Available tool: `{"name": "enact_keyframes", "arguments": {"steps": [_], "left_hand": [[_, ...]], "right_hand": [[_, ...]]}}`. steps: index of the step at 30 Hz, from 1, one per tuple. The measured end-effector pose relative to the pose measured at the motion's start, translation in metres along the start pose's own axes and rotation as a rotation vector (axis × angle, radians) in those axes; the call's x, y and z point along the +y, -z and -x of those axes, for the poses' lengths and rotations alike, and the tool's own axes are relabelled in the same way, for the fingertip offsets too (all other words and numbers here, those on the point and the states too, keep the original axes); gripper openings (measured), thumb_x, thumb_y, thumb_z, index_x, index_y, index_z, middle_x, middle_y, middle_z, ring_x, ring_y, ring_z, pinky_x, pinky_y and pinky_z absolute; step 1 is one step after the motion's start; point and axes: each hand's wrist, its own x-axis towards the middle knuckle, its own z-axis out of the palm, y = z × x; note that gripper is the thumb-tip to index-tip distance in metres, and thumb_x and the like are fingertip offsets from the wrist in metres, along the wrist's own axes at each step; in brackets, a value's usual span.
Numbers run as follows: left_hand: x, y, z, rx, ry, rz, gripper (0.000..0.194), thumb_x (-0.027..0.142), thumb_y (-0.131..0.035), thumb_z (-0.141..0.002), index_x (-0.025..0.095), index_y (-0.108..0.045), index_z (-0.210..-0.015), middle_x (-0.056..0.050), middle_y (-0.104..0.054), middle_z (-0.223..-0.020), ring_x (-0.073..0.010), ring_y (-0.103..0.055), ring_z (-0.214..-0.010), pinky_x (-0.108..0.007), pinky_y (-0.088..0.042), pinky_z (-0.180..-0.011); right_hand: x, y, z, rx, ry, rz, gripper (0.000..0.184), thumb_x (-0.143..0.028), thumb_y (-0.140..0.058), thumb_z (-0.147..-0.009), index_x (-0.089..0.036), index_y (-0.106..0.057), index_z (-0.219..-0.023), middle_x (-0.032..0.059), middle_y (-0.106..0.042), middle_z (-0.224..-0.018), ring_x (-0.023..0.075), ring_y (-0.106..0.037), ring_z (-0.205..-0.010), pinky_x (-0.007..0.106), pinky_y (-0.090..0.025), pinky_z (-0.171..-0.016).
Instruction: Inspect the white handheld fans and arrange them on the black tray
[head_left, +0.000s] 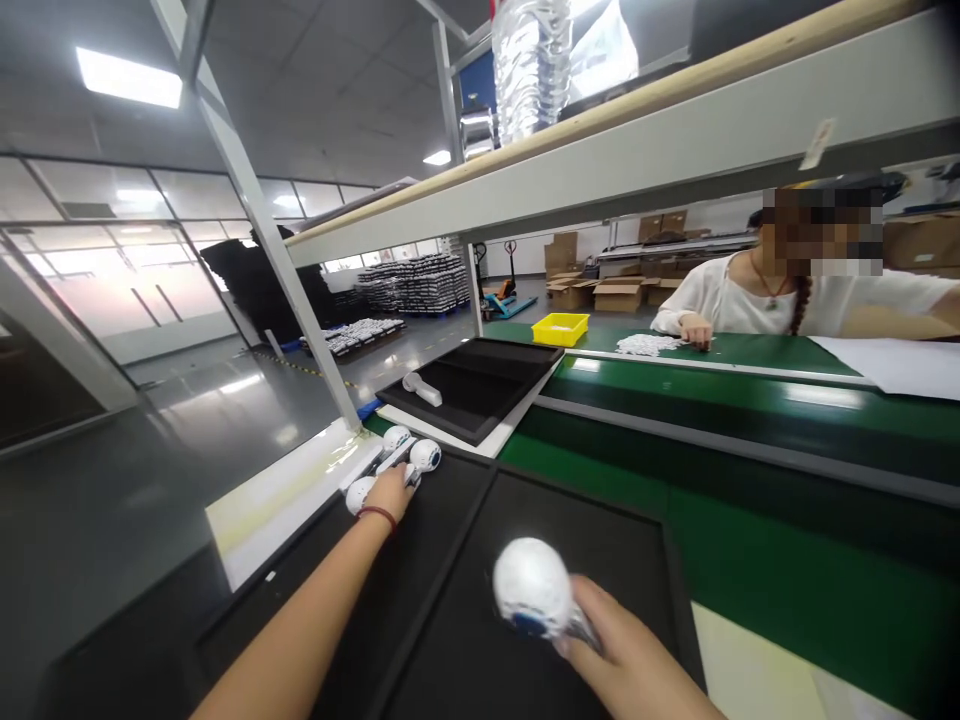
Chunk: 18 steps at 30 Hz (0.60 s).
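Note:
In my right hand (611, 640) is a white round-headed device (531, 585) with a dark blue round face and a short handle; my fingers close around the handle, above the black tray (600, 510). My left hand (390, 495) reaches to the far left corner of the neighbouring black tray (442, 510). Its fingers are closed on the handle of a similar white round-headed device (426, 456). Two more of these, a white device (396, 437) and another white device (360, 494), lie close beside that hand, partly hidden by it.
Farther off, another black tray (495, 365) holds one white handled piece (423, 389). A green conveyor belt (720, 440) runs along the right. Beyond it are a yellow bin (560, 329), a pile of small white parts (646, 345) and a co-worker (780, 290). A shelf beam (600, 165) crosses overhead.

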Motion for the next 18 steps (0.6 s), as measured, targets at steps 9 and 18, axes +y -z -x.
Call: {"name": "enact_keyframes", "arguments": {"steps": [9,18], "left_hand": [[0.037,0.007,0.097,-0.029,-0.423,0.09,0.049,0.027,-0.05,-0.078,0.029,-0.041,-0.126,-0.004,-0.037,-0.137,-0.02,-0.035,-0.124,-0.033,-0.03,-0.104],[-0.017,-0.014,0.063,0.152,-0.474,-0.001,0.035,0.03,-0.046,-0.071,0.014,-0.06,-0.099,-0.02,-0.057,-0.108,-0.0359,-0.054,-0.1,-0.053,-0.041,-0.088]], "right_hand": [[-0.029,-0.064,-0.129,-0.079,0.676,0.863,0.027,-0.011,-0.039,-0.084,-0.012,-0.059,-0.103,0.0127,-0.062,-0.102,0.0266,-0.045,-0.104,0.049,-0.023,-0.099],[0.027,0.011,-0.092,0.432,0.17,0.936,0.053,-0.033,-0.049,-0.082,-0.026,-0.033,-0.132,0.0096,-0.019,-0.145,0.0296,-0.013,-0.131,0.048,-0.016,-0.103]]}}
